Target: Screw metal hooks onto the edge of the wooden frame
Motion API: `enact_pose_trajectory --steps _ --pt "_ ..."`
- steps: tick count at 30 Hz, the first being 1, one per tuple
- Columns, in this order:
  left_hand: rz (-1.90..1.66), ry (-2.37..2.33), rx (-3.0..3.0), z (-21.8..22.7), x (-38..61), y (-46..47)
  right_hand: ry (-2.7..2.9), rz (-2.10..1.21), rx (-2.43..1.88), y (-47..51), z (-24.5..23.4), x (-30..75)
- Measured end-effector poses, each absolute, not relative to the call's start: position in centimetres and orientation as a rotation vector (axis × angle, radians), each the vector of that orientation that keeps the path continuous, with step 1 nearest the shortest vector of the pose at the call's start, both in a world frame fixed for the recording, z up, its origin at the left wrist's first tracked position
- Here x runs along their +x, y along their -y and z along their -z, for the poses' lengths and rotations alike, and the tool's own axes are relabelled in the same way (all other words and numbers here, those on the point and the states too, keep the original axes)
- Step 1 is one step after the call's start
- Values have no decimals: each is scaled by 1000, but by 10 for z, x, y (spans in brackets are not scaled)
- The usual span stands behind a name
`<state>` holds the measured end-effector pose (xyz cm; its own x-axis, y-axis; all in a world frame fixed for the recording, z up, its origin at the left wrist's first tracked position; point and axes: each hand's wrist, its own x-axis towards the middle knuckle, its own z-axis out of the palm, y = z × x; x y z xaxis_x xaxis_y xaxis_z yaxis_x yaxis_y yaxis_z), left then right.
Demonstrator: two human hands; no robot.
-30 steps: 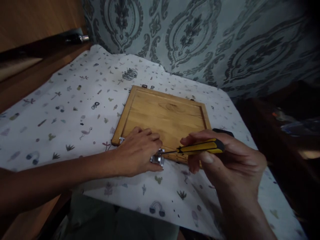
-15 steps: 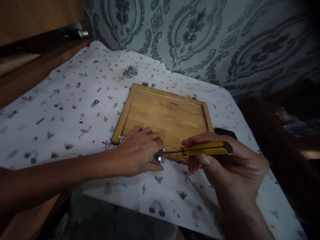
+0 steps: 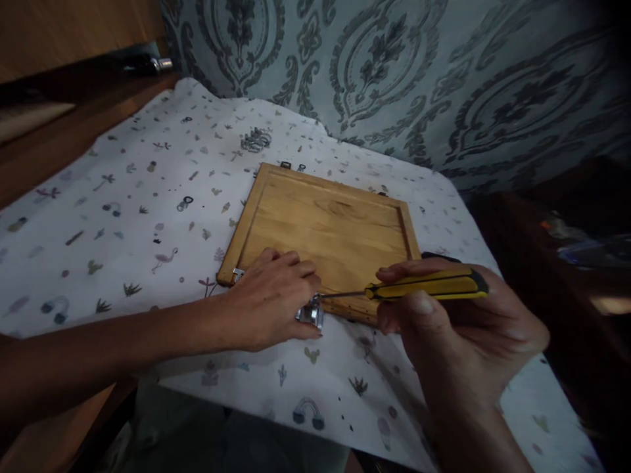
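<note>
A framed wooden panel (image 3: 335, 226) lies flat on the patterned tablecloth. My left hand (image 3: 276, 295) reaches over its near edge, fingers bent on the wood and thumb at a shiny metal latch (image 3: 310, 316). It presses or pinches the latch against the edge; its fingertips are partly hidden. My right hand (image 3: 468, 335) is closed round the yellow-and-black handle of a screwdriver (image 3: 428, 286). The thin shaft points left, and its tip meets the latch beside my left hand. Another metal fitting (image 3: 238, 273) shows at the panel's near left corner.
Several small metal pieces lie in a pile (image 3: 255, 139) beyond the panel. A black object (image 3: 441, 258) sits behind my right hand. Wooden furniture (image 3: 83, 33) stands at the left, and a patterned wall (image 3: 384, 66) rises behind the table.
My right hand and the screwdriver handle have shifted slightly right, and the hand's grip has turned a little. The tip stays at the latch. My left hand has hardly moved.
</note>
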<state>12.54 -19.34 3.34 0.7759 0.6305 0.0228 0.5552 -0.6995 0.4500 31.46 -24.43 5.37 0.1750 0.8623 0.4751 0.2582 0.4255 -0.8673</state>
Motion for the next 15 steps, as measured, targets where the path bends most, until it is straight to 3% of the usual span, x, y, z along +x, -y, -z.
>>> enact_pose_trajectory --steps 15 --pt "-231 -894 2527 -34 125 194 1424 -563 -1081 242 -53 315"
